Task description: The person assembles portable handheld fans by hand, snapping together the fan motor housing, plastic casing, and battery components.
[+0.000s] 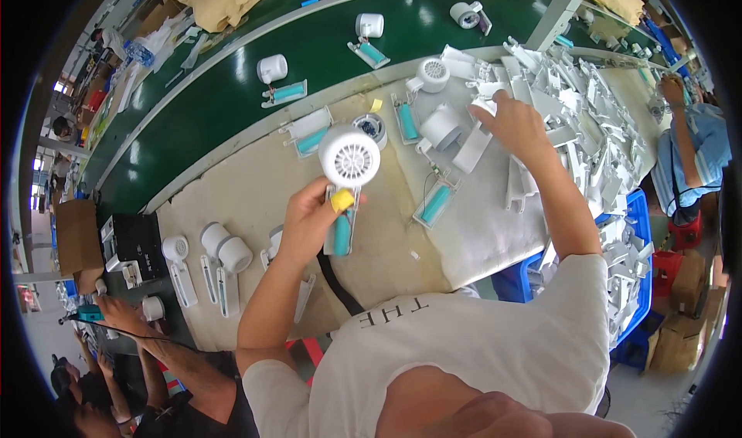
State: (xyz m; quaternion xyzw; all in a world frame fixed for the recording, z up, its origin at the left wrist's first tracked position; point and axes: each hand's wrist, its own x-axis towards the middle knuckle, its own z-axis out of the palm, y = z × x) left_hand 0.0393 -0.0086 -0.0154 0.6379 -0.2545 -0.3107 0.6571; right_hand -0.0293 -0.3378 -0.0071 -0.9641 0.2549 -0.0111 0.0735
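My left hand (308, 214) is closed around the handle of a handheld fan (352, 158), its round white grille facing up. A teal battery (342, 233) shows in the open handle, and a small yellow piece (342, 200) is at my thumb tip. My right hand (516, 129) reaches to the far right, fingers bent onto a white plastic part (485, 106) partly hidden by them. Just below those fingers lies a long white handle cover (472, 149). Close by are a white fan housing (440, 127) and a wired handle with teal battery (435, 204).
A heap of white plastic shells (595, 121) covers the table's right side, above a blue crate (641, 229) of more parts. Fan assemblies stand along the green conveyor (224, 90). Several fans (226, 246) lie left. A co-worker's hand (124, 314) holds a teal power driver (86, 314).
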